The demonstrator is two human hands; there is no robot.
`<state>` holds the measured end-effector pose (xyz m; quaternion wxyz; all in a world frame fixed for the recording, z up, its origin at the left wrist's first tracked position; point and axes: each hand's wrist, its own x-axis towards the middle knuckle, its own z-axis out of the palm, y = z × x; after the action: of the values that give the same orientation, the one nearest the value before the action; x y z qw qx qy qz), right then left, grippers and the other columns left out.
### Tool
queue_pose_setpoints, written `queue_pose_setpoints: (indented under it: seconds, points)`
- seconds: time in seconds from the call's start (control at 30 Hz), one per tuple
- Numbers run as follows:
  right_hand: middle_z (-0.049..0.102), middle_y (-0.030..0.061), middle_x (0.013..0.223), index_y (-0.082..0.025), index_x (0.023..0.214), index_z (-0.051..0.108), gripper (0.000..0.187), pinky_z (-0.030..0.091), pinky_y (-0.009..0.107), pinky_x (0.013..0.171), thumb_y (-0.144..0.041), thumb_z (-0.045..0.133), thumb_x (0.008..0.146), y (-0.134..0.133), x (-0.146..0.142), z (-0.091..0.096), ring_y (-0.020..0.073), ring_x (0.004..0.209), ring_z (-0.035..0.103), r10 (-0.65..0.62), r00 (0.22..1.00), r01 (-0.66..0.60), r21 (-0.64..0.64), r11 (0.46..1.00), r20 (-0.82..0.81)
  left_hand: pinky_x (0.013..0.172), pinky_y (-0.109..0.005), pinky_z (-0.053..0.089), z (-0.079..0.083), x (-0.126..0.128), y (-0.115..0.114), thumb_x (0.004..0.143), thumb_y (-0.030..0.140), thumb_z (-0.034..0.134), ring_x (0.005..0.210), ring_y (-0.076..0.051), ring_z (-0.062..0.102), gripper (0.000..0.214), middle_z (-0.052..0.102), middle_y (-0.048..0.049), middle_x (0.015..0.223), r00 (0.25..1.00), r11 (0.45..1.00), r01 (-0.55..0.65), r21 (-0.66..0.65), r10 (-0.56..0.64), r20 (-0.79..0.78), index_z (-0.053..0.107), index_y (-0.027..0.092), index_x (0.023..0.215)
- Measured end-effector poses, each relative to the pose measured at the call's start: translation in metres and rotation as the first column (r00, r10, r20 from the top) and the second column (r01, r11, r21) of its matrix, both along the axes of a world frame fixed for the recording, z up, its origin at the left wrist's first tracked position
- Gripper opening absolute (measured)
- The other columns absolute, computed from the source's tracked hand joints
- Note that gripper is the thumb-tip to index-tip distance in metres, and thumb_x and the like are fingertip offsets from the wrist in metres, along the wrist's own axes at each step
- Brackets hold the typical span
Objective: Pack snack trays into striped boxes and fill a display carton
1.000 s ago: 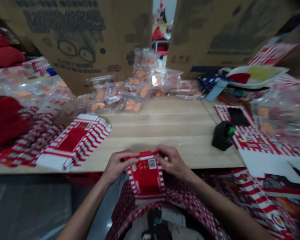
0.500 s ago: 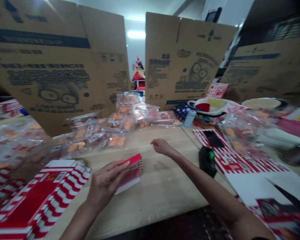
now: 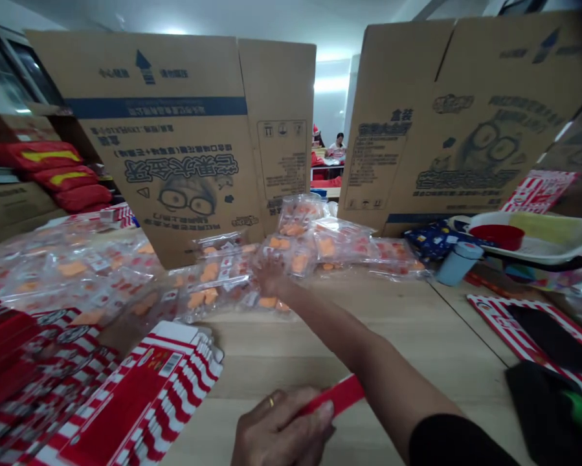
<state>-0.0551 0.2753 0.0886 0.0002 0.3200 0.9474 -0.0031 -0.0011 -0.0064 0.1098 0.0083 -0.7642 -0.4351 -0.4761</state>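
Left hand (image 3: 283, 430) grasps a red cardboard box (image 3: 344, 395) at six o'clock; right hand (image 3: 270, 273) (grip too blurred to tell) is among clear plastic packets of orange pieces (image 3: 206, 298) at eleven.

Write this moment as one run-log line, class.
left hand: grips red carton | right hand: among clear plastic packets, grip unclear | striped cartons: stacked
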Motion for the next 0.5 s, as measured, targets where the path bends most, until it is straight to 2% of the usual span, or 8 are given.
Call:
queue_pose_setpoints:
  seconds: [0.07, 0.13, 0.23, 0.3, 0.4, 0.5]
  points:
    - [0.024, 0.0289, 0.162, -0.019, 0.16, 0.025, 0.086, 0.032, 0.072, 0.105, -0.029, 0.067, 0.086, 0.014, 0.005, -0.006, 0.0487, 0.143, 0.033, -0.08, 0.997, 0.08, 0.009, 0.997, 0.017, 0.065, -0.027, 0.062, 0.001, -0.004, -0.003, 0.085, 0.009, 0.07, 0.079, -0.017, 0.075, 0.046, 0.078, -0.0075, 0.104, 1.0, 1.0, 0.002, -0.027, -0.002, 0.029, 0.067, 0.029, 0.126]
    - [0.034, 0.0327, 0.155, -0.016, 0.159, 0.027, 0.076, 0.043, 0.065, 0.098, -0.017, 0.058, 0.089, 0.028, 0.026, -0.013, 0.0458, 0.134, 0.046, -0.118, 0.993, 0.117, 0.027, 0.993, 0.028, 0.066, -0.028, 0.062, 0.005, -0.005, -0.006, 0.086, 0.009, 0.069, 0.079, -0.018, 0.075, 0.043, 0.078, -0.0081, 0.105, 0.996, 0.998, -0.01, -0.059, 0.015, 0.085, 0.068, 0.03, 0.124]
    - [0.038, 0.0335, 0.151, -0.016, 0.158, 0.027, 0.073, 0.047, 0.059, 0.094, -0.008, 0.049, 0.089, 0.032, 0.074, -0.028, 0.0432, 0.129, 0.05, -0.091, 0.995, 0.088, 0.063, 0.994, 0.045, 0.066, -0.028, 0.061, 0.011, -0.003, -0.007, 0.087, 0.01, 0.068, 0.078, -0.018, 0.074, 0.039, 0.078, -0.0081, 0.103, 0.99, 0.995, -0.045, -0.094, 0.057, 0.131, 0.07, 0.031, 0.119]
    - [0.041, 0.0307, 0.149, -0.018, 0.159, 0.027, 0.076, 0.049, 0.054, 0.094, -0.006, 0.05, 0.087, 0.018, 0.112, -0.041, 0.0401, 0.124, 0.055, -0.035, 0.997, 0.031, 0.06, 0.998, 0.073, 0.064, -0.027, 0.06, 0.012, 0.001, -0.005, 0.087, 0.011, 0.068, 0.075, -0.018, 0.074, 0.035, 0.078, -0.0077, 0.099, 0.99, 0.996, -0.062, -0.065, 0.069, 0.126, 0.072, 0.029, 0.116]
    - [0.042, 0.027, 0.15, -0.021, 0.159, 0.027, 0.082, 0.051, 0.049, 0.093, -0.005, 0.054, 0.083, -0.02, 0.173, -0.064, 0.0387, 0.123, 0.056, 0.034, 0.993, -0.037, 0.025, 0.999, 0.116, 0.066, -0.025, 0.06, 0.012, 0.006, -0.002, 0.088, 0.012, 0.068, 0.077, -0.017, 0.075, 0.023, 0.079, -0.0074, 0.097, 0.993, 0.996, -0.073, -0.046, 0.077, 0.092, 0.073, 0.025, 0.106]
    - [0.035, 0.0306, 0.154, -0.016, 0.158, 0.031, 0.075, 0.049, 0.056, 0.097, -0.008, 0.052, 0.086, -0.062, 0.236, -0.084, 0.045, 0.131, 0.048, -0.013, 0.991, 0.014, -0.003, 1.0, 0.13, 0.073, -0.024, 0.06, 0.009, 0.005, -0.001, 0.089, 0.014, 0.067, 0.085, -0.017, 0.076, 0.015, 0.078, -0.007, 0.098, 0.994, 0.995, -0.063, -0.074, 0.069, 0.084, 0.074, 0.022, 0.1]
